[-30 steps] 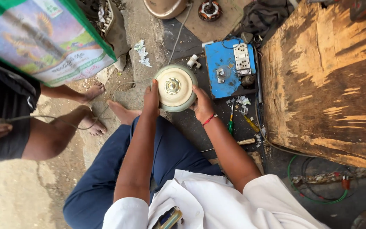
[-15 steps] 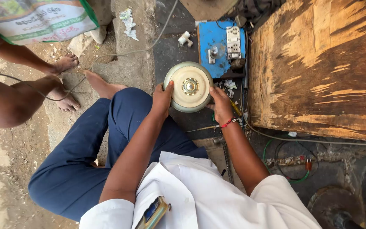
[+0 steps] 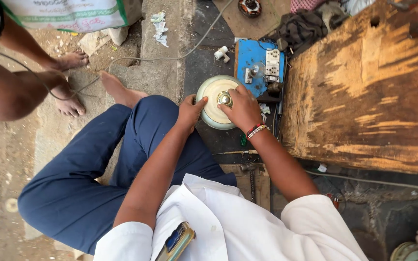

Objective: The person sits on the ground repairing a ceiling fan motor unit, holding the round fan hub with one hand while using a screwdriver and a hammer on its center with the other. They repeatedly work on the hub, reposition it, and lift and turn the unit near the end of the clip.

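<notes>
A round cream-coloured fan motor housing (image 3: 214,108) with a metal hub in its middle rests on the dark floor in front of me. My left hand (image 3: 191,110) grips its left rim. My right hand (image 3: 240,107), with beaded bands at the wrist, lies over its top right, fingertips at the metal hub. My legs in blue trousers (image 3: 97,164) stretch out to the left.
A blue board with sockets (image 3: 260,67) lies just behind the housing. A big worn wooden slab (image 3: 364,92) fills the right. Another person's bare legs and feet (image 3: 49,82) are at the left, near a thin cable. A hammer (image 3: 251,179) and screwdriver lie by my right arm.
My right hand has slid from the housing's right edge onto its top, fingers now at the hub. The view has shifted a little; the left hand stays on the rim.
</notes>
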